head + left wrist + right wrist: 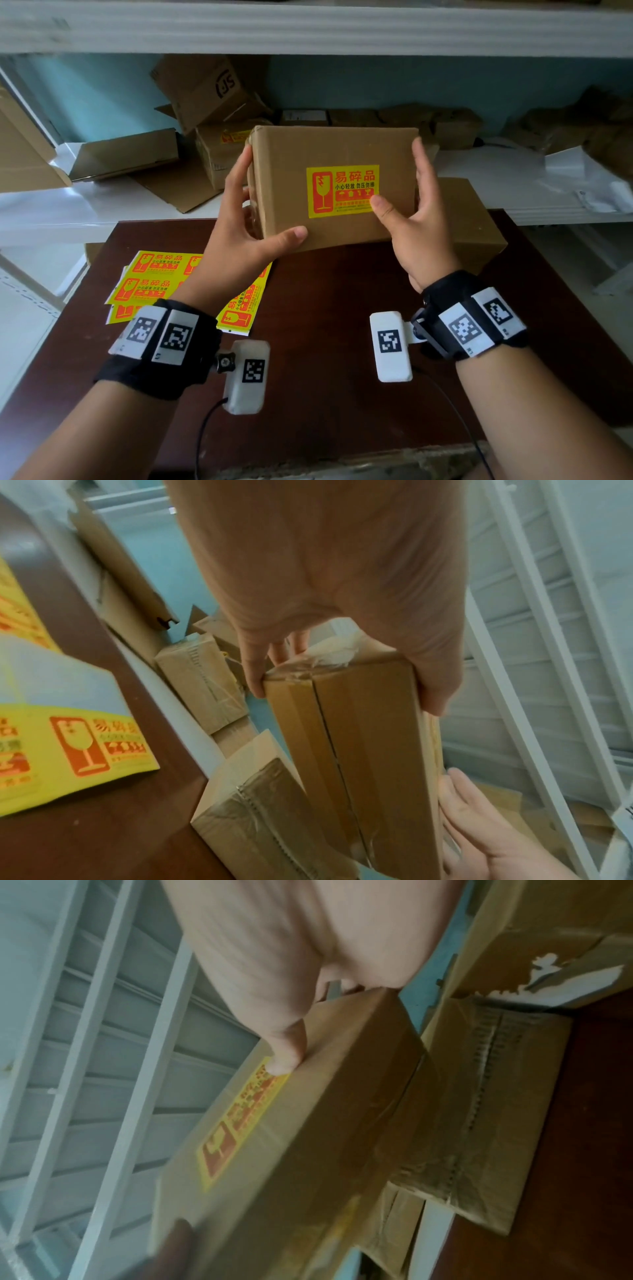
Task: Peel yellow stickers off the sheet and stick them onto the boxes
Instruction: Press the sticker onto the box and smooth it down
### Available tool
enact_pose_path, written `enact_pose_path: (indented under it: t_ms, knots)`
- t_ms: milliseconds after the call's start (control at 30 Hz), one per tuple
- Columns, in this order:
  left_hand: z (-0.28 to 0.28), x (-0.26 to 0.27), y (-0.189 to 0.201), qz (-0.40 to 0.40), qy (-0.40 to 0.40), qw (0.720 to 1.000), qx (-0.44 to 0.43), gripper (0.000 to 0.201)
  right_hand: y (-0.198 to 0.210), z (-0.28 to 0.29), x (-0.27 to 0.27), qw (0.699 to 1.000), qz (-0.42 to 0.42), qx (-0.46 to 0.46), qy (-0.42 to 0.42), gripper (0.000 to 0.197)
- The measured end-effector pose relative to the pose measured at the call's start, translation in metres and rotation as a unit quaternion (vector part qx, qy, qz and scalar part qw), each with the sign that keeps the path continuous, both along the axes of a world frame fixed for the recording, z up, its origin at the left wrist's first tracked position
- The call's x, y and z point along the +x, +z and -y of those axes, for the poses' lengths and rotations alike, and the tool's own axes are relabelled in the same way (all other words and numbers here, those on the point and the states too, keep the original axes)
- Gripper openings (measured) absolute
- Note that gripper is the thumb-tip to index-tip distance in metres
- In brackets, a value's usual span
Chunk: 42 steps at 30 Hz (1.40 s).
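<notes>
Box [329,185] with its yellow sticker [342,191] already on the front face hangs in the air above the bench [335,308], my left hand [239,226] clamped on its left end and my right hand [411,212] on its right end, right thumb touching the sticker's lower corner. From the head view, the risk I see is that thumb dragging the corner up if I shift my grip. The sticker sheets [150,281] lie on the bench under my left forearm, and a careless elbow could sweep them off.

Left wrist view: my fingers curl round the taped end, where slick tape could let the box slide.

Right wrist view, blurred: another carton [486,1112] sits just beside, so setting down blind could knock it.
</notes>
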<state>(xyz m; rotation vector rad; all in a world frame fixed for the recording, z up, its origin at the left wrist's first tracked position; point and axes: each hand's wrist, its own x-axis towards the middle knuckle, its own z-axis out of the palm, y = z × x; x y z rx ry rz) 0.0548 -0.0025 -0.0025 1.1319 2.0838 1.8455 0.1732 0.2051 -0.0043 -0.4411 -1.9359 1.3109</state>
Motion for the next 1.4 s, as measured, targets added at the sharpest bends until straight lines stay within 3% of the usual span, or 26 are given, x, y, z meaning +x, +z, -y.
enact_pose_path:
  t_ms: [100, 233, 300, 533, 867, 1067, 1167, 1233, 1267, 1333, 1400]
  knots:
    - [-0.002, 0.002, 0.001, -0.021, 0.011, 1.000, 0.007, 0.108, 0.004, 0.004, 0.002, 0.999, 0.009, 0.028, -0.021, 0.086]
    - [-0.010, 0.009, -0.004, -0.056, 0.029, 0.998, -0.016, 0.115, 0.012, 0.019, -0.003, 0.997, 0.054, -0.008, -0.050, 0.133]
    - [-0.013, 0.013, -0.008, -0.061, 0.028, 0.998, -0.020, 0.116, 0.014, 0.023, -0.005, 0.997, 0.051, 0.003, -0.064, 0.146]
    - [-0.016, 0.015, -0.014, -0.065, 0.028, 0.997, -0.037, 0.116, 0.007, 0.016, -0.005, 0.992, 0.084, -0.038, -0.086, 0.154]
    - [-0.011, 0.012, -0.012, -0.051, 0.027, 0.998, -0.038, 0.114, 0.007, 0.005, -0.002, 0.989, 0.044, -0.099, -0.102, 0.143]
    - [-0.005, 0.008, -0.006, -0.032, 0.010, 0.999, -0.038, 0.111, 0.005, -0.009, 0.001, 0.984, 0.009, -0.134, -0.121, 0.114]
    - [-0.001, 0.007, -0.003, -0.034, 0.005, 0.999, -0.035, 0.111, 0.008, -0.013, 0.004, 0.982, -0.003, -0.125, -0.138, 0.076]
    - [-0.002, 0.008, -0.002, -0.037, 0.014, 0.999, -0.024, 0.111, 0.012, -0.013, 0.005, 0.985, 0.002, -0.102, -0.136, 0.068]
    - [-0.004, 0.009, -0.002, -0.044, 0.026, 0.999, -0.020, 0.112, 0.015, -0.010, 0.006, 0.988, 0.011, -0.093, -0.121, 0.078]
    - [-0.009, 0.014, -0.005, -0.072, 0.053, 0.996, -0.023, 0.113, 0.019, 0.001, 0.005, 0.992, 0.054, -0.087, -0.074, 0.118]
    - [-0.015, 0.021, -0.010, -0.100, 0.062, 0.993, -0.025, 0.114, 0.021, 0.014, 0.002, 0.993, 0.099, -0.046, -0.050, 0.141]
